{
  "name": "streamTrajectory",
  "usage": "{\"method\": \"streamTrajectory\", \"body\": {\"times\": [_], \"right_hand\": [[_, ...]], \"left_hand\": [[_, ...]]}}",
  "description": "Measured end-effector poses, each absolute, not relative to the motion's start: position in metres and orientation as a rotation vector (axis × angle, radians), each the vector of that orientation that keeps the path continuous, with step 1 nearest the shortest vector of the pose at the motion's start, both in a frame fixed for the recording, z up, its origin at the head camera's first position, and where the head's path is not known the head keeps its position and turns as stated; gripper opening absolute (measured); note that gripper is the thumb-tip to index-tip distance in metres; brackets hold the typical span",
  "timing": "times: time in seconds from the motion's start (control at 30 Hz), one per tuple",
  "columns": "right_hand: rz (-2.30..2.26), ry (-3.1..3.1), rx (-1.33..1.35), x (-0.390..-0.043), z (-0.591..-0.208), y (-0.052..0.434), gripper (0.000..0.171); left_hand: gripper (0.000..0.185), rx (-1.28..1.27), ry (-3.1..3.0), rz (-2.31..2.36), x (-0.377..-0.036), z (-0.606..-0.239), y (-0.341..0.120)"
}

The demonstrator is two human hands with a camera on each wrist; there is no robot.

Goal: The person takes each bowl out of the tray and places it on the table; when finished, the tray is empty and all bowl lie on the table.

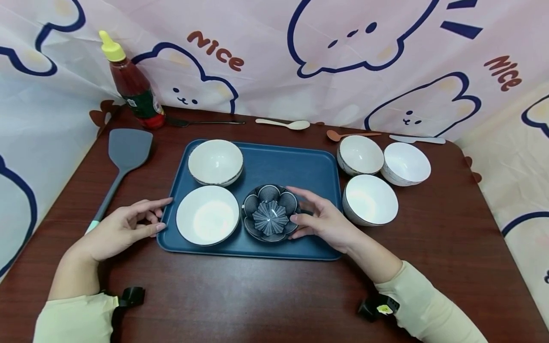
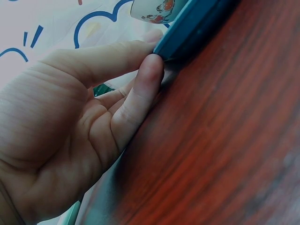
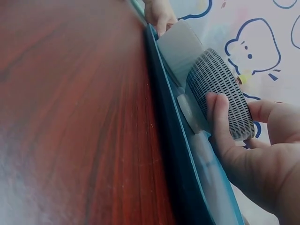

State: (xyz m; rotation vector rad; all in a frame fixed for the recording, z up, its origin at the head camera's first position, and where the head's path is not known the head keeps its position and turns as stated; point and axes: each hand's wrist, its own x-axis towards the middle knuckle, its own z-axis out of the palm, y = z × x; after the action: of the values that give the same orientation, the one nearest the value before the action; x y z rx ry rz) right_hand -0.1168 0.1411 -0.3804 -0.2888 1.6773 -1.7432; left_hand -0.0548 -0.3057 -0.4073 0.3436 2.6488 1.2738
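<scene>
We see the right hand (image 1: 324, 220) w/ its grip closed round a dark flower-shaped dish (image 1: 270, 212): thumb on the near rim, fingers curved over the far rim. In the right wrist view the fingers (image 3: 220, 124) press on the dish's patterned outer wall (image 3: 220, 89). The dish sits on the blue tray (image 1: 283, 166), at the front, approx. mid-way along.

Just beyond the right hand's fingertips, on the other side of the dish, lies a white bowl (image 1: 208, 215), touching or nearly touching the dish; we can't tell which. Past that, toward the tray's far corner, sits a second white bowl (image 1: 216, 162).

The left hand (image 1: 124, 227) rests on the table (image 1: 266, 295) at the tray's near corner. Its grip is loose, fingers relaxed and holding nothing; in the left wrist view the fingertips (image 2: 151, 70) touch the tray's edge (image 2: 187, 33).

Off the tray, just outside the right hand, stands a bowl (image 1: 371, 200); two more bowls (image 1: 360, 155) (image 1: 405, 163) sit beyond it. Outside the left hand lies a grey spatula (image 1: 122, 162); further back stands a sauce bottle (image 1: 133, 83). Along the back of the table lie a pale spoon (image 1: 285, 124), a brown spoon (image 1: 349, 135) and a white knife (image 1: 417, 139).
</scene>
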Motion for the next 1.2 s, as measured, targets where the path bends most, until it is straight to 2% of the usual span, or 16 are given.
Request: {"method": "streamTrajectory", "body": {"times": [0.7, 1.2], "right_hand": [[-1.833, 1.625, -0.274, -0.106, -0.356, 0.167, 0.064], [-1.866, 1.614, -0.343, -0.096, -0.32, 0.221, 0.062]], "left_hand": [[0.053, 0.369, 2.626, 1.303, -0.056, -0.408, -0.307], [0.054, 0.346, 2.627, 1.296, -0.055, -0.409, -0.307]]}}
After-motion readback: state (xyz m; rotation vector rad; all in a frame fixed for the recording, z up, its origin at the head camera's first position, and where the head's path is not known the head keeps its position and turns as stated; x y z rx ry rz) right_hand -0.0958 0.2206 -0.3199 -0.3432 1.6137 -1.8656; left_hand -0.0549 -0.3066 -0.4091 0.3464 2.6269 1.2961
